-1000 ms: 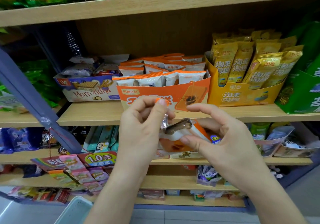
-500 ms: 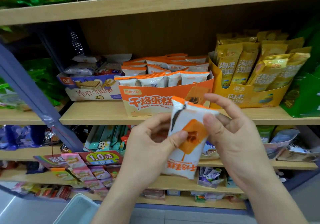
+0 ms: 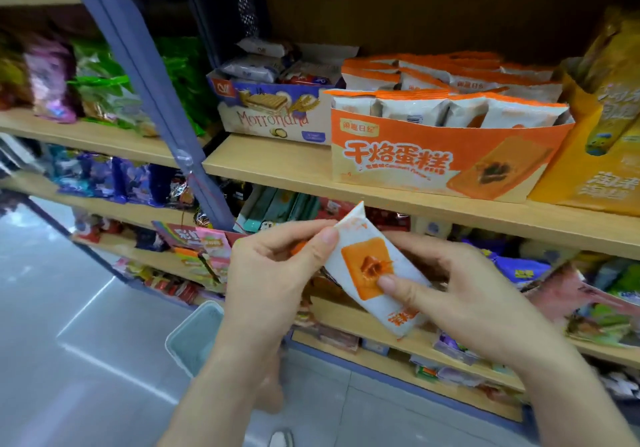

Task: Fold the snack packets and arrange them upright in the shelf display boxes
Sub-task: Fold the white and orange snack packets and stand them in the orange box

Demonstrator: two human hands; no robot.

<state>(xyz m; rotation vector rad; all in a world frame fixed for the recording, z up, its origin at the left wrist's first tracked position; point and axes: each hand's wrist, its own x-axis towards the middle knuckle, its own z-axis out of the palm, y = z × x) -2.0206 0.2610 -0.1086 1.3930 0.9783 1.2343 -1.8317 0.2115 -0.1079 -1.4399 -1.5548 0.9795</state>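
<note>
I have one snack packet [image 3: 363, 263] held in both hands, out in front of the shelves.
My left hand [image 3: 270, 270] pinches its upper end and my right hand [image 3: 467, 301] pinches its middle, thumb on top. The packet is tilted in the air, nearer than the orange display box [image 3: 433, 166] on the shelf [image 3: 270, 166].

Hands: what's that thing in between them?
A white snack packet with an orange square, tilted, pinched by the left hand near its top and the right hand lower down. The head view shows it.

L grip [image 3: 273, 273] + R grip [image 3: 464, 297] both pinching, thumbs up front, forearms converging.
</note>
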